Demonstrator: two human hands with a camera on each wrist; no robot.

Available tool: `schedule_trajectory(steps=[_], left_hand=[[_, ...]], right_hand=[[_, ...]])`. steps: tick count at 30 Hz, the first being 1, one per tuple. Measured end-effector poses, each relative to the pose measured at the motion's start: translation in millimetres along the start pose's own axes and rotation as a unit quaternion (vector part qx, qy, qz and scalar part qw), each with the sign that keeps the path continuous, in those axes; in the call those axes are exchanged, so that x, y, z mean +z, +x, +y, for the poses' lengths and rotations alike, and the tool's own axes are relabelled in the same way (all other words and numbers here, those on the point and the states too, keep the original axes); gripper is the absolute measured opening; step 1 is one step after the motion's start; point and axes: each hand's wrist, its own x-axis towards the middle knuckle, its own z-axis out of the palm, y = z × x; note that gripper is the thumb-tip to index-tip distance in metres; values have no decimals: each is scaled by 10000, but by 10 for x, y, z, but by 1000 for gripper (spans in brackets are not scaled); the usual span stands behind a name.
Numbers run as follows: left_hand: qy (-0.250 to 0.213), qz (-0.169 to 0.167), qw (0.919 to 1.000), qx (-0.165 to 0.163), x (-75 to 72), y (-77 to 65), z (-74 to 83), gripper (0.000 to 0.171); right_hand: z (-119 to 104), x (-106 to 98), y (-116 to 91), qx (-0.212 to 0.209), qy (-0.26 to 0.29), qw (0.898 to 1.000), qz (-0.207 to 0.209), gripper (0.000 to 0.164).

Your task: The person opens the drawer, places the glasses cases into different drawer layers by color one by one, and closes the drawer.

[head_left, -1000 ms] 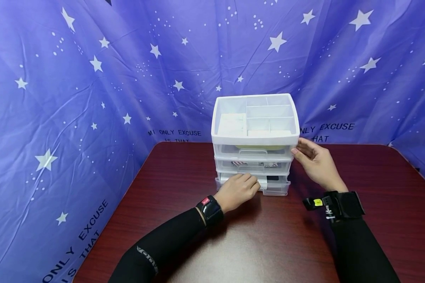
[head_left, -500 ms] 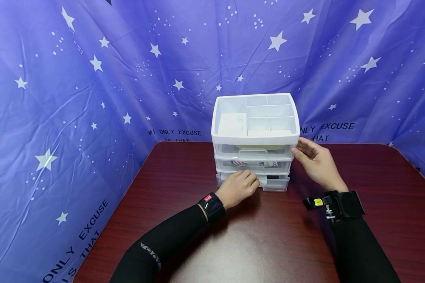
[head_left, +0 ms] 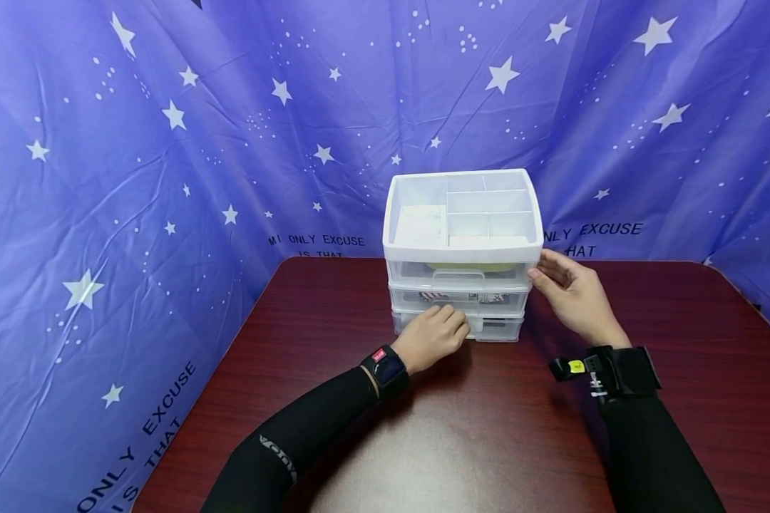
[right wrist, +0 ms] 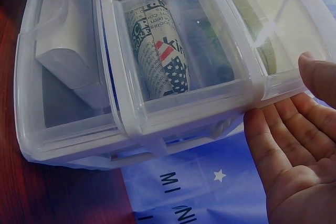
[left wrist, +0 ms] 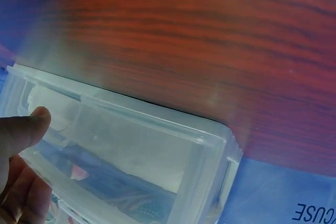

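Note:
A white plastic drawer organizer [head_left: 462,254] with clear drawers stands on the table. In the head view my left hand [head_left: 431,338] is at the bottom drawer [head_left: 500,329], which sits nearly flush with those above. Its thumb [left wrist: 39,119] lies on the drawer's front in the left wrist view, other fingers curled at the upper edge, pinching the front. My right hand [head_left: 574,296] holds the organizer's right front corner, thumb on the front, fingers along the side. Through the bottom drawer's front shows a white block-like item [right wrist: 73,51]; the middle drawer holds a newspaper-print item [right wrist: 157,51] with flag pattern.
Divided compartments [head_left: 488,203] form the organizer's top tray. Something yellowish [right wrist: 252,30] lies in the top drawer. The dark red wooden table [head_left: 334,306] ends at a blue curtain [head_left: 340,107] with white stars behind and to the left.
The bottom drawer has slid inward, away from me, with my left hand moving along with it, from sticking out to nearly flush. My right hand has stayed at the corner.

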Motion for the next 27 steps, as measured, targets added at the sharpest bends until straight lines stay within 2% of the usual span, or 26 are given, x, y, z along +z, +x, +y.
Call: schedule_trajectory(steps=[7,16,22,27], left_hand=[[168,55,9997,168,39,-7,-4,46],[372,540,9969,445,77,-20,-30,50],[539,710,9946,539,-69,-3,-95,30],[556,813,9933,606,-140,4,-131,26]], right_hand=[[0,0,-4,21,24,10000,-13,38],[13,-2,3,29,-88,10000,26,39],[19,0,6,38,-65,10000,22,39],[83,-8,11,5,-30,10000,15,39]])
